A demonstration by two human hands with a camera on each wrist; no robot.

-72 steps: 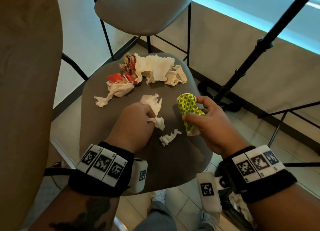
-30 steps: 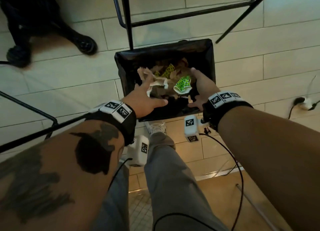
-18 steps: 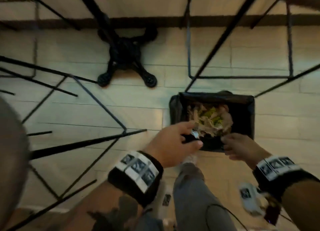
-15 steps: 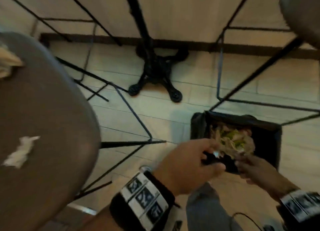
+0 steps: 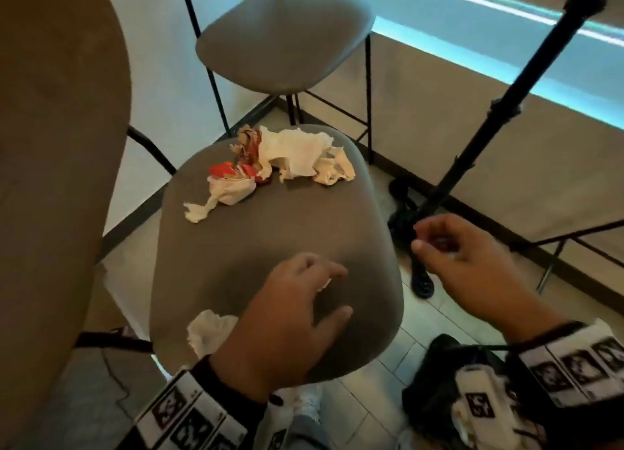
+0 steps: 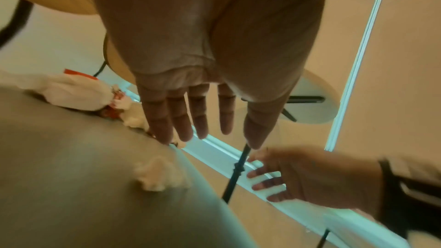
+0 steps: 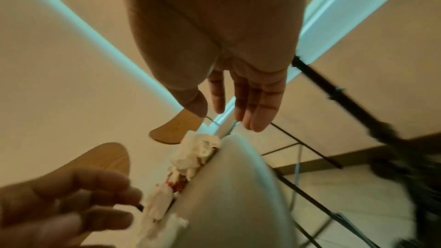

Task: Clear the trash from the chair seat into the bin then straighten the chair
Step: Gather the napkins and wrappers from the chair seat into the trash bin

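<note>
Both hands back from bin, left hand (image 5: 290, 318) spread above chair seat (image 5: 270, 233), empty

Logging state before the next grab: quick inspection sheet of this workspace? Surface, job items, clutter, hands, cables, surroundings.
Surface: grey chair seat, middle bare.
Job's things: crumpled napkins and red wrapper pile at the seat's far edge; small tissue scrap under the left hand; white tissue wad at the near edge. Bin: a dark bag-like shape at lower right could be it; cannot tell.
Clutter: nothing seen beyond the trash.
Hands: left hand open above the seat; right hand open, empty, off the seat's right side.
Cables: thin wire on the floor at left.
Surroundings: second chair behind, black stand pole, tiled floor.
</note>
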